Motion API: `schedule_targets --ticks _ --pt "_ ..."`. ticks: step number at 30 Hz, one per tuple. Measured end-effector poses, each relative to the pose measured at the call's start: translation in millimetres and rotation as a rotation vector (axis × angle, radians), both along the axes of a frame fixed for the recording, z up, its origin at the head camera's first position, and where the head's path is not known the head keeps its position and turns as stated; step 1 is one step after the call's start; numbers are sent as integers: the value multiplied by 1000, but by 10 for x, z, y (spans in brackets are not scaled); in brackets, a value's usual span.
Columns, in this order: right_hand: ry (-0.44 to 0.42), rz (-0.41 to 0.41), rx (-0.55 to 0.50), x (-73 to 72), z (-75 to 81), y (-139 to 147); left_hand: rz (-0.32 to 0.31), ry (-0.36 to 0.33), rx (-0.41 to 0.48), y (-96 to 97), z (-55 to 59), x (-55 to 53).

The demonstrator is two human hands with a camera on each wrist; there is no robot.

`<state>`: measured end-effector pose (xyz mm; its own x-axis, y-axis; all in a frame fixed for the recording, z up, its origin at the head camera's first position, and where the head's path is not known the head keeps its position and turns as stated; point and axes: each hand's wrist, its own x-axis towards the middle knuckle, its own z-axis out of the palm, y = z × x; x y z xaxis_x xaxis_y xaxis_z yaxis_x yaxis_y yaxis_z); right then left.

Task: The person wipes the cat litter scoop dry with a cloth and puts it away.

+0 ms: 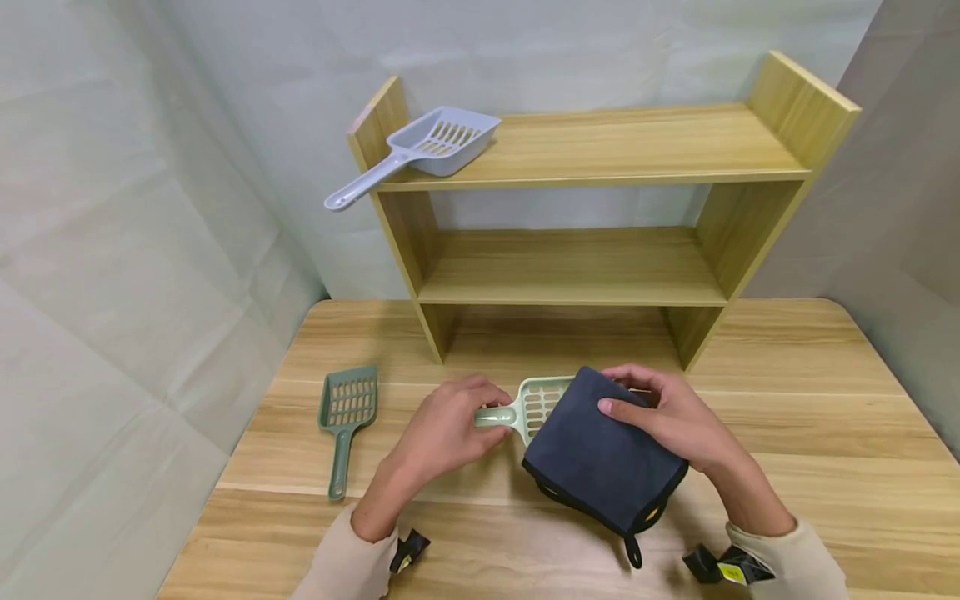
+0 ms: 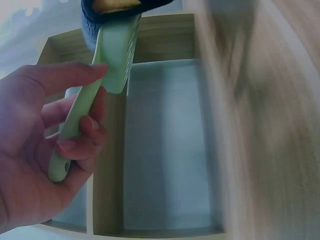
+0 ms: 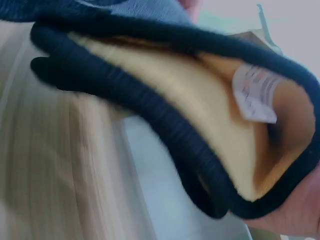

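Note:
A light green litter scoop is gripped by its handle in my left hand, fingers curled round the handle in the left wrist view. Over the far part of its slotted pan lies a folded dark blue cloth with black edging and a hanging loop. My right hand holds this cloth at its right side, thumb on top and the other fingers partly hidden behind it. In the right wrist view the yellow inner side of the cloth and a white label show.
A dark green litter scoop lies on the wooden table to the left. Behind stands a wooden shelf with a lavender litter scoop on its top left, handle jutting past the edge. Pale sheeting hangs around the table.

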<state>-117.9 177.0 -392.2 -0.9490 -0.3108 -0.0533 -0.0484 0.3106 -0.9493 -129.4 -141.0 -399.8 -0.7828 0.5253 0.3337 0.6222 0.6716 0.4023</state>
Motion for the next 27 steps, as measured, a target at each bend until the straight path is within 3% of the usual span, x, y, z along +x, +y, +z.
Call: schedule_targets --ticks 4,8,14,20,27 --pt "140 -36 135 -40 -10 -21 -39 11 -5 -19 31 2" --pt "222 -67 207 -66 -21 -67 -62 20 -9 4 76 -9" --pt "354 -111 300 -89 -71 -165 -28 -10 -16 117 75 -9" --pt "405 -149 380 -92 -121 -251 6 -57 -19 234 19 4" --pt "447 -145 382 -86 -167 -376 11 -83 -19 320 -34 19"
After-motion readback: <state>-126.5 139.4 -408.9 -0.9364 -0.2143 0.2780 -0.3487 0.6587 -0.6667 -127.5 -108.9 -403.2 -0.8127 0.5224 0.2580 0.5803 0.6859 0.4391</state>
